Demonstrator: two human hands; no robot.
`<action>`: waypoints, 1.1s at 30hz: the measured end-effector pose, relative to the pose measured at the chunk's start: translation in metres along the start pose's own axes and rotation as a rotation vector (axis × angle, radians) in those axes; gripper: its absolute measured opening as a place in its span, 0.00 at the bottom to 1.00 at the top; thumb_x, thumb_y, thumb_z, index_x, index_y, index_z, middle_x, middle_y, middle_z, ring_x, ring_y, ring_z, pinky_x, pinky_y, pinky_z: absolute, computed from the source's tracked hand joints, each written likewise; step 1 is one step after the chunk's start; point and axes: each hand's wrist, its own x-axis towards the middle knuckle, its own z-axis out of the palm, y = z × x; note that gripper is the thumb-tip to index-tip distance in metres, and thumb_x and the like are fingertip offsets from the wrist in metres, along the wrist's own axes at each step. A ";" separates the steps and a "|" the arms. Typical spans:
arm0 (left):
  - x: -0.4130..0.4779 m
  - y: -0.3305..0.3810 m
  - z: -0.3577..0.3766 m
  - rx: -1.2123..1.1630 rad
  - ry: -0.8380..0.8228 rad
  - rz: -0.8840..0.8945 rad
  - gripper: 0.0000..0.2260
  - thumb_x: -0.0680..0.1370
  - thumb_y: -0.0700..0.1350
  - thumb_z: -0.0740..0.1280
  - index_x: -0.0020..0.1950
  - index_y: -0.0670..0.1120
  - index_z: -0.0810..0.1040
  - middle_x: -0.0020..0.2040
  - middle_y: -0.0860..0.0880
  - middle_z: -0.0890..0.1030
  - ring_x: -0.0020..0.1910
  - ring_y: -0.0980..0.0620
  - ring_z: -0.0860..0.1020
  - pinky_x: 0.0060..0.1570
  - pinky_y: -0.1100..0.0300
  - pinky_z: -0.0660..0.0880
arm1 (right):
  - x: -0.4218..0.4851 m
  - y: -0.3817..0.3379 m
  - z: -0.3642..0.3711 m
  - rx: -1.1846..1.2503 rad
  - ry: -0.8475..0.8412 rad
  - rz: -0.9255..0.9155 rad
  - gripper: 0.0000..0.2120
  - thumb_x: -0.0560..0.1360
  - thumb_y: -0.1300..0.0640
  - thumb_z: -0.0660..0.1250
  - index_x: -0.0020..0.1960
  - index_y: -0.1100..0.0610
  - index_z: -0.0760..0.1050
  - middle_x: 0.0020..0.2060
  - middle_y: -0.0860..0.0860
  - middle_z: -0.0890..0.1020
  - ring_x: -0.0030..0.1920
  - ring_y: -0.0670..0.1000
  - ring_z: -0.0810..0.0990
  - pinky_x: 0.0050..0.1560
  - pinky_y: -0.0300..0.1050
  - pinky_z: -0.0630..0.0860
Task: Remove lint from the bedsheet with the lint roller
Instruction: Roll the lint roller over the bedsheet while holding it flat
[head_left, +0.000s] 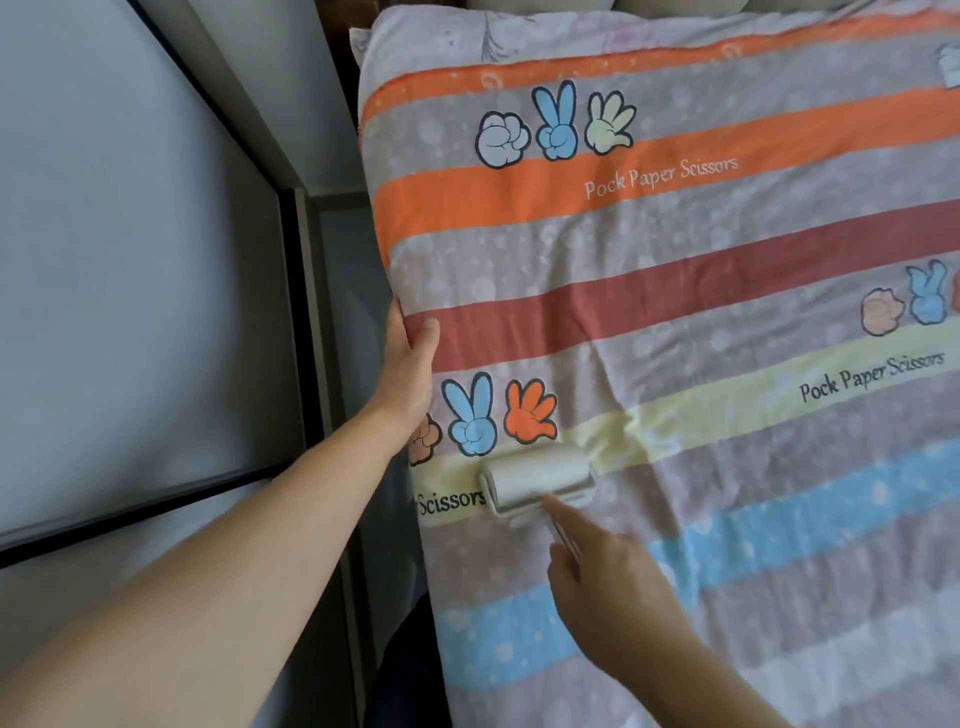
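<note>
Right hand (597, 577) curls its fingers round the lint roller (537, 478) handle, forefinger straight toward the drum on the bedsheet (727, 312); left hand (410, 364) grips its edge, thumb on top.

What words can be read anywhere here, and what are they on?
"Pock Paper Scissors": white, on the orange stripe of the bedsheet.
"Pock Paper Scissors": dark, on the pale yellow stripe, right side.
"Scissors": dark, same stripe beside the lint roller; earlier words out of sight.
Lint roller: no text readable.
</note>
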 end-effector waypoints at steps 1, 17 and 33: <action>-0.004 -0.003 0.000 -0.005 0.000 -0.009 0.28 0.79 0.64 0.59 0.78 0.63 0.57 0.72 0.56 0.73 0.69 0.55 0.74 0.71 0.46 0.71 | -0.008 0.004 -0.001 0.011 -0.015 0.000 0.25 0.78 0.52 0.58 0.73 0.37 0.62 0.43 0.50 0.81 0.44 0.51 0.79 0.44 0.47 0.75; -0.037 -0.026 -0.008 -0.396 0.140 -0.238 0.26 0.84 0.66 0.48 0.63 0.56 0.80 0.58 0.50 0.85 0.57 0.51 0.84 0.61 0.49 0.77 | 0.098 -0.132 -0.049 0.024 0.135 -0.212 0.22 0.78 0.57 0.57 0.71 0.47 0.67 0.42 0.50 0.74 0.41 0.55 0.77 0.41 0.47 0.76; -0.046 -0.003 0.010 -0.003 0.196 -0.108 0.21 0.84 0.62 0.53 0.72 0.54 0.69 0.58 0.49 0.83 0.53 0.51 0.84 0.52 0.53 0.80 | -0.037 0.013 0.017 -0.089 -0.081 -0.080 0.25 0.80 0.51 0.54 0.75 0.39 0.55 0.52 0.51 0.79 0.52 0.55 0.78 0.47 0.47 0.72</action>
